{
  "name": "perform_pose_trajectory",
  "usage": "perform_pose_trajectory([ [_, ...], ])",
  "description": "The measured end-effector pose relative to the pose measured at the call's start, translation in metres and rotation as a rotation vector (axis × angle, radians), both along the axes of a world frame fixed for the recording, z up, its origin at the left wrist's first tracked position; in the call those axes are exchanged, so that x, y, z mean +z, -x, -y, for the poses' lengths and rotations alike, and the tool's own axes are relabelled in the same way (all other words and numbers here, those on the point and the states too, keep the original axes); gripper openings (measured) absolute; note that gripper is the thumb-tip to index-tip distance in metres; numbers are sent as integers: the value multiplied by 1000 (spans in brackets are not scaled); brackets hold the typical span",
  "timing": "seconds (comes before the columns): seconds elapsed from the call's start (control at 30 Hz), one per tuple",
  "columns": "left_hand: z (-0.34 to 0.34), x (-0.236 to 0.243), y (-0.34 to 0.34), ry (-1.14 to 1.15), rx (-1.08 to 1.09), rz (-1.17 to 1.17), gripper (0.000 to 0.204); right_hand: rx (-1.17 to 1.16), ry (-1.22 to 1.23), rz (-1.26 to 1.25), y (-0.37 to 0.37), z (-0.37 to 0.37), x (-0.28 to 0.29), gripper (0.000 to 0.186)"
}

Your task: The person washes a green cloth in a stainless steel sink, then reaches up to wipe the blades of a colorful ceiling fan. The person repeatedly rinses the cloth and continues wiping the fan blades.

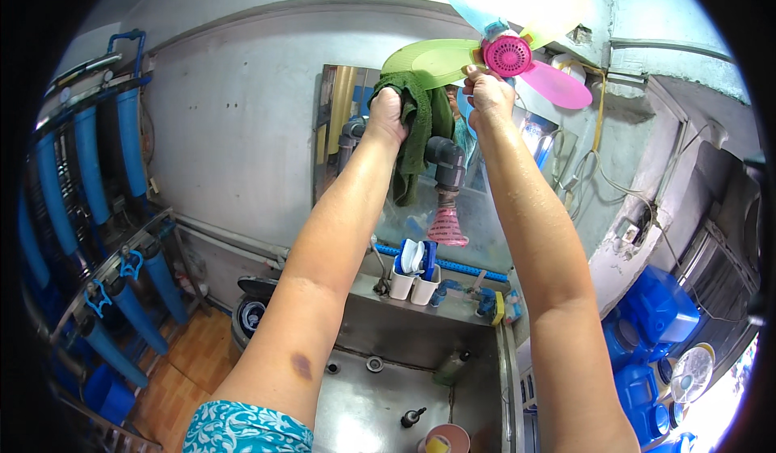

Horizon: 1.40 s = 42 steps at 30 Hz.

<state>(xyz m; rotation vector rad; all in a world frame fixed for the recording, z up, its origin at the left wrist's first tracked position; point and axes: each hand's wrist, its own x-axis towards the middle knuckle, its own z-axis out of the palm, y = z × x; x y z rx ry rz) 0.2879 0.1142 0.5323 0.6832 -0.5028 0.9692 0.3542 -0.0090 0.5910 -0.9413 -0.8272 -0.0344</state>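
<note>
High in front of me is a fan with a pink slotted hub (508,55) and blades of several colours. My left hand (386,113) is closed on a dark green cloth (415,117), which lies against the outer end of the lime-green fan blade (440,58) and hangs down below it. Close to the hub, my right hand (490,97) grips the inner end of the same blade, its thumb on the near face. A pink blade (559,84) points to the lower right. The upper blades are washed out by bright light.
Below my arms is a steel sink (372,396) with white holders (408,285) on its back ledge. Behind the cloth are a mirror (388,210) and a grey pipe (449,162). Blue filter tubes (90,166) line the left; blue water jugs (663,303) stand at right.
</note>
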Motion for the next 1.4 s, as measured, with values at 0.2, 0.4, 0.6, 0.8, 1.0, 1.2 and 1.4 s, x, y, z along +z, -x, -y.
perform_pose_trajectory([
  [0.2, -6, 7, 10, -77, 147, -184, 16, 42, -15, -42, 1, 2, 4, 8],
  [0.4, 13, -6, 15, 222, -68, 238, 33, 33, -42, -129, 8, -7, 9, 7],
  [0.6, 48, 10, -3, 273, 325, 178, 22, 18, -59, -135, 13, -11, 3, 7],
  [0.8, 50, 32, -9, 378, 805, -76, 27, -14, -95, -109, 13, -14, 0, 6],
  [1.0, 33, 25, -5, 297, 653, -29, 22, -55, -134, -87, 11, -19, -1, 8],
  [1.2, 29, 27, -17, 243, 622, 88, 19, -49, -108, -35, 11, -16, -7, 10],
  [1.4, 13, 23, -3, 126, 891, 31, 18, -27, -97, -32, 13, -16, -9, 8],
])
